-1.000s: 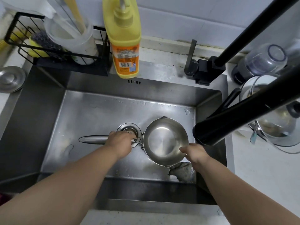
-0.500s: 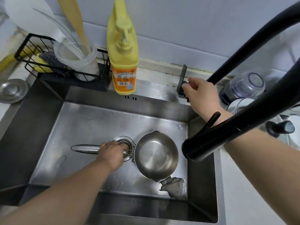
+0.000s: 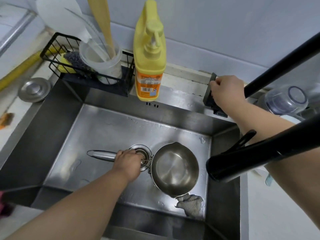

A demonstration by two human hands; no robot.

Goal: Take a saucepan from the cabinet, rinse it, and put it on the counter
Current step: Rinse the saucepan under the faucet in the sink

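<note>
A small steel saucepan (image 3: 174, 168) sits low in the steel sink (image 3: 103, 129), its bowl empty and right of the drain. My left hand (image 3: 129, 161) is closed around its long metal handle, just over the drain strainer. My right hand (image 3: 225, 90) grips the black faucet lever (image 3: 210, 87) at the back right rim. The black faucet spout (image 3: 245, 160) hangs over the sink's right side, beside the pan. No water is seen running.
A yellow soap bottle (image 3: 149, 66) stands at the back rim. A black wire rack (image 3: 72, 66) with sponge and utensil cup is back left. A grey rag (image 3: 190, 205) lies by the pan. Glass lids and a jar (image 3: 285, 99) crowd the right counter.
My right hand left the pan's rim and rose to the faucet lever, where it now grips. The left hand kept holding the handle; the view tilted up.
</note>
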